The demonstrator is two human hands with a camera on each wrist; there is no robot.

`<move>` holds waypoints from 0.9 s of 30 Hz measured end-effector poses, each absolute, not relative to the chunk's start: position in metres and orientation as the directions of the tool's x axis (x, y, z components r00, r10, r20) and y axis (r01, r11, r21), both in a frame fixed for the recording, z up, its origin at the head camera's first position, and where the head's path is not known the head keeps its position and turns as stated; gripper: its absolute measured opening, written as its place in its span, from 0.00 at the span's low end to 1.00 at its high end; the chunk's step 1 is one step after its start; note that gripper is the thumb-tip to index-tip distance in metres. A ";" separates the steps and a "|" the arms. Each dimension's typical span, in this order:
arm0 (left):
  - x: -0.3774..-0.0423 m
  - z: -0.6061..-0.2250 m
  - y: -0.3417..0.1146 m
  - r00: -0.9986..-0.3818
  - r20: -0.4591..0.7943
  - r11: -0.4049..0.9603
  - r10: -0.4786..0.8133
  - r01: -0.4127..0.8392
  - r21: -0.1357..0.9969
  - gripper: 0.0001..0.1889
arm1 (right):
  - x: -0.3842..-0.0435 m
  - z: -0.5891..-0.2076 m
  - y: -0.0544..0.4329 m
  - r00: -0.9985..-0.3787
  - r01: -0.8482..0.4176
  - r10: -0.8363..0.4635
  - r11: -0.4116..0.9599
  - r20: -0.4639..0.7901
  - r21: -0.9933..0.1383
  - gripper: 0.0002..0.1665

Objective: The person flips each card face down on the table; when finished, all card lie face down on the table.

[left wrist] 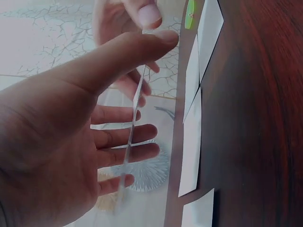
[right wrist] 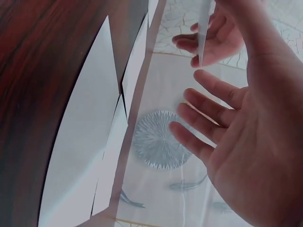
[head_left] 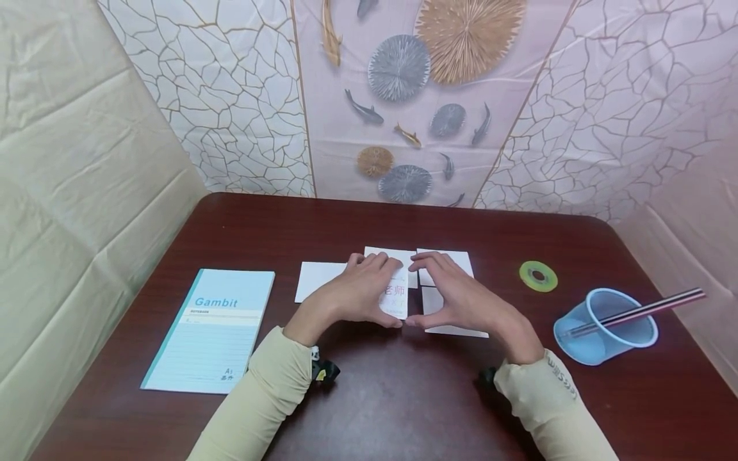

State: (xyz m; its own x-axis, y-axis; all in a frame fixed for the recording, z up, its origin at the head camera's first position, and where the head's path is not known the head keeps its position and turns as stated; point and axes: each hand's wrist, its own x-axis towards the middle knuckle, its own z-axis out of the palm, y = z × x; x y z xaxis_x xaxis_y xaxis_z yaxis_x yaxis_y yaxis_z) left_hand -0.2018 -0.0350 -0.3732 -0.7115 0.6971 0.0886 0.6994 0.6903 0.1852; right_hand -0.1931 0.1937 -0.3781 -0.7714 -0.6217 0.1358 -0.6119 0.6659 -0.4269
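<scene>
A white card with red printed characters (head_left: 396, 302) is raised above the table in front of me. My left hand (head_left: 362, 289) holds it, thumb on one side and fingers on the other. Seen from the left wrist, the card (left wrist: 135, 104) is nearly edge-on and thin. My right hand (head_left: 464, 299) is beside the card's right edge, its thumb tip close to the left thumb. In the right wrist view its fingers (right wrist: 208, 106) are spread and relaxed. Beneath and around the hands lie several white cards (head_left: 318, 280), partly covered.
On the left lies a notebook (head_left: 221, 326) with a teal spine. To the right are a roll of green tape (head_left: 526, 274) and a blue mesh pen cup (head_left: 582, 342) tipped on its side, pens (head_left: 651, 310) sticking out. Patterned cloth (head_left: 242, 128) hangs behind the dark table (head_left: 403, 403).
</scene>
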 end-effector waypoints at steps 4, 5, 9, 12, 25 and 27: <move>-0.203 -0.374 -0.034 -0.695 0.141 0.664 0.705 0.717 0.214 0.48 | -0.194 -0.379 0.192 -0.754 -0.633 -0.635 0.635 0.168 -0.444 0.52; -0.204 -0.373 -0.035 -0.697 0.160 0.662 0.699 0.715 0.225 0.48 | -0.194 -0.378 0.192 -0.756 -0.630 -0.632 0.632 0.170 -0.452 0.52; -0.207 -0.368 -0.039 -0.719 0.234 0.629 0.654 0.689 0.359 0.50 | -0.195 -0.379 0.192 -0.769 -0.607 -0.623 0.639 0.145 -0.473 0.53; -0.210 -0.363 -0.045 -0.712 0.272 0.510 0.647 0.670 0.540 0.50 | -0.194 -0.380 0.190 -0.769 -0.598 -0.630 0.649 0.110 -0.471 0.54; -0.196 -0.327 -0.057 -0.713 0.297 0.131 0.635 0.478 0.868 0.42 | -0.194 -0.385 0.192 -0.811 -0.525 -0.582 0.684 0.056 -0.506 0.60; -0.192 -0.322 -0.057 -0.721 0.285 0.128 0.632 0.460 0.879 0.41 | -0.196 -0.386 0.193 -0.808 -0.535 -0.585 0.681 0.069 -0.500 0.59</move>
State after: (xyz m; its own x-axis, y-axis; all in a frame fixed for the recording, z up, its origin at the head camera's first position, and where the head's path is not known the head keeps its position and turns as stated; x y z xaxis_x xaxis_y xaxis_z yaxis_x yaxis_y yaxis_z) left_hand -0.1924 -0.0572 -0.3223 -0.7210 0.6318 0.2847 0.4596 0.1285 0.8788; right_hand -0.1961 0.1929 -0.3856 -0.8085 -0.5845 0.0686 -0.5349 0.6811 -0.4999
